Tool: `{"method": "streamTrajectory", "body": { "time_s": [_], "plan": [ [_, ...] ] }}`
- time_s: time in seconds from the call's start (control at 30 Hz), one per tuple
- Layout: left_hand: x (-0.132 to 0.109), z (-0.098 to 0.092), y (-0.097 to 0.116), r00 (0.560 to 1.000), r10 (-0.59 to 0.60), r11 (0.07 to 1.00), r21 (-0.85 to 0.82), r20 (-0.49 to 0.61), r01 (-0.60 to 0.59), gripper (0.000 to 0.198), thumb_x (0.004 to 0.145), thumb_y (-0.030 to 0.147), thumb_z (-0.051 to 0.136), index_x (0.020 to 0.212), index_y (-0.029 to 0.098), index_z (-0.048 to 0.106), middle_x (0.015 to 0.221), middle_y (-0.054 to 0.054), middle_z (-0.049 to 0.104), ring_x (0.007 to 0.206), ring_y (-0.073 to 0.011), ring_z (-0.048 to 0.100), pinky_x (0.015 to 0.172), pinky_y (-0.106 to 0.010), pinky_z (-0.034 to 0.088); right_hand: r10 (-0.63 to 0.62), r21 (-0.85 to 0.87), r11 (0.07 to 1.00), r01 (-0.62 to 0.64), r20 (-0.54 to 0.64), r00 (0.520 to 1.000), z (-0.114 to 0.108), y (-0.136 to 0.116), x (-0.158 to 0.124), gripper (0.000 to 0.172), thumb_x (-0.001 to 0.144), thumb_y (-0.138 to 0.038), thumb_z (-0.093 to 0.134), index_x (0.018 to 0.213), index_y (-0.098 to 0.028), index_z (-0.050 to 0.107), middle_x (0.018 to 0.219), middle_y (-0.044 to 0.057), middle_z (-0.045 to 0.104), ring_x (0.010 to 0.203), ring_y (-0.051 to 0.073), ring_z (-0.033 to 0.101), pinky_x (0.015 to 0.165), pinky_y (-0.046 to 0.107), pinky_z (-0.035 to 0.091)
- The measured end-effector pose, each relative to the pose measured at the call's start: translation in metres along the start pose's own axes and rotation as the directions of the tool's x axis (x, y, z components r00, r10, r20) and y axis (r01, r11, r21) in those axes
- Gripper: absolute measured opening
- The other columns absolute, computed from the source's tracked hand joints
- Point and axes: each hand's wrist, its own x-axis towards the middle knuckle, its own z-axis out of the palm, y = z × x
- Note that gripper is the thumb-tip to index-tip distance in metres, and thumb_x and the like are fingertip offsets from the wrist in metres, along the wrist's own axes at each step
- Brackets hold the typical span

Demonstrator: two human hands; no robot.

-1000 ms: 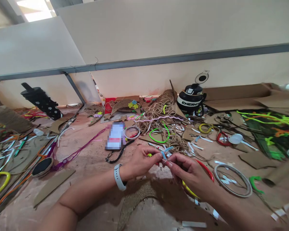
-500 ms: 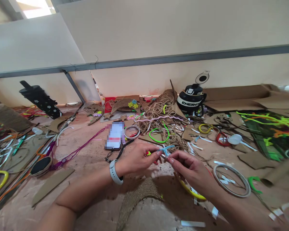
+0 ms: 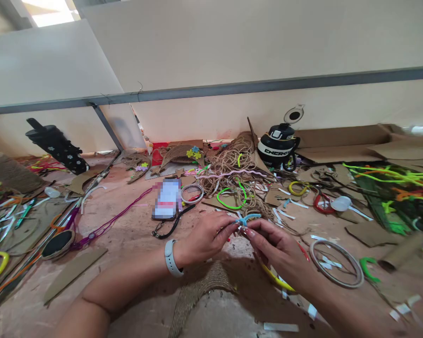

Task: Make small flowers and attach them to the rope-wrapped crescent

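A blue strip (image 3: pixel 252 216), thin and bent into a fork, sits to the right of the phone (image 3: pixel 166 202) and slightly nearer the person. The phone is flat and rectangular, and lies on the table (image 3: pixel 127 244), whose surface looks smooth and speckled. Just right of the phone is a small pale ring (image 3: pixel 203 193); farther right, a bright green loop (image 3: pixel 232 207) of bent cord lies against a tangle of coarse brown twine (image 3: pixel 225 164). Nearer than the phone, a ribbed crescent (image 3: pixel 197 286) of close rows of cord curves under the hands. Well to the phone's right are a wide, smooth ring (image 3: pixel 312 256) and a hollow cardboard tube (image 3: pixel 405 253); to its left, thin purple cord (image 3: pixel 123 216) trails toward an oval black pad (image 3: pixel 58 244).

The left hand (image 3: pixel 209 234) is narrowed, thumb and fingertips pinching the blue strip near its fork. The right hand (image 3: pixel 275 241) is narrow too, thumb and forefinger pinched at the strip's lower part, other fingers curled; the exact contact is too small to make out.
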Motion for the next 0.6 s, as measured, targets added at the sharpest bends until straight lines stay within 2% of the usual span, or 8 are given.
{"method": "streamTrajectory", "body": {
  "time_s": [0.1,0.17,0.27,0.33,0.5,0.6],
  "plan": [
    [0.0,-0.001,-0.002,0.999,0.047,0.998,0.051,0.023,-0.048,0.028,0.097,0.026,0.043,0.09,0.014,0.066,0.079,-0.005,0.068,0.073,-0.0144,0.06,0.068,-0.024,0.045,-0.097,-0.089,0.991,0.098,0.009,0.995,0.0,0.002,0.0,0.028,0.086,-0.05,0.057,0.091,-0.023,0.059,0.064,-0.003,0.052,0.053,0.012,0.045,0.049,0.023,0.036],
    [0.0,-0.002,-0.003,0.998,0.051,0.997,0.048,0.037,-0.052,0.026,0.097,0.025,0.044,0.092,0.014,0.066,0.082,-0.005,0.069,0.075,-0.0145,0.06,0.07,-0.024,0.045,-0.196,-0.245,0.949,0.197,0.03,0.98,-0.001,0.003,0.0,0.021,0.09,-0.043,0.052,0.092,-0.023,0.059,0.067,-0.001,0.055,0.058,0.014,0.049,0.054,0.025,0.039],
    [0.001,-0.004,-0.002,0.996,0.041,0.999,0.012,0.079,-0.042,0.023,0.096,0.024,0.045,0.095,0.016,0.066,0.088,-0.004,0.07,0.08,-0.014,0.062,0.074,-0.023,0.046,-0.305,-0.502,0.806,0.313,0.102,0.947,-0.002,0.004,0.0,0.016,0.092,-0.032,0.048,0.092,-0.023,0.061,0.067,0.001,0.059,0.057,0.015,0.052,0.055,0.027,0.038],
    [0.001,-0.004,-0.001,0.994,0.04,0.999,0.009,0.105,-0.041,0.023,0.096,0.022,0.045,0.093,0.016,0.066,0.09,-0.005,0.071,0.082,-0.0142,0.062,0.075,-0.023,0.046,-0.348,-0.604,0.716,0.349,0.124,0.929,-0.004,0.006,0.0,0.017,0.092,-0.029,0.046,0.094,-0.023,0.062,0.07,0.003,0.064,0.055,0.016,0.055,0.055,0.028,0.038],
    [0.001,-0.004,-0.004,0.992,0.081,0.997,-0.008,0.094,-0.08,0.024,0.096,0.023,0.043,0.097,0.016,0.066,0.092,-0.005,0.071,0.085,-0.0148,0.063,0.078,-0.024,0.046,-0.441,-0.729,0.55,0.408,0.16,0.883,-0.007,0.011,0.002,0.023,0.093,-0.024,0.044,0.102,-0.021,0.064,0.081,0.008,0.073,0.066,0.021,0.066,0.061,0.031,0.045],
    [0.001,-0.004,-0.004,0.987,0.112,0.993,0.031,0.114,-0.116,0.025,0.096,0.024,0.043,0.096,0.015,0.066,0.091,-0.005,0.071,0.084,-0.0156,0.063,0.077,-0.025,0.045,-0.483,-0.748,0.491,0.446,0.192,0.854,-0.007,0.011,0.002,0.023,0.093,-0.022,0.044,0.1,-0.021,0.065,0.086,0.009,0.075,0.071,0.021,0.07,0.064,0.031,0.048]
  ]
}}
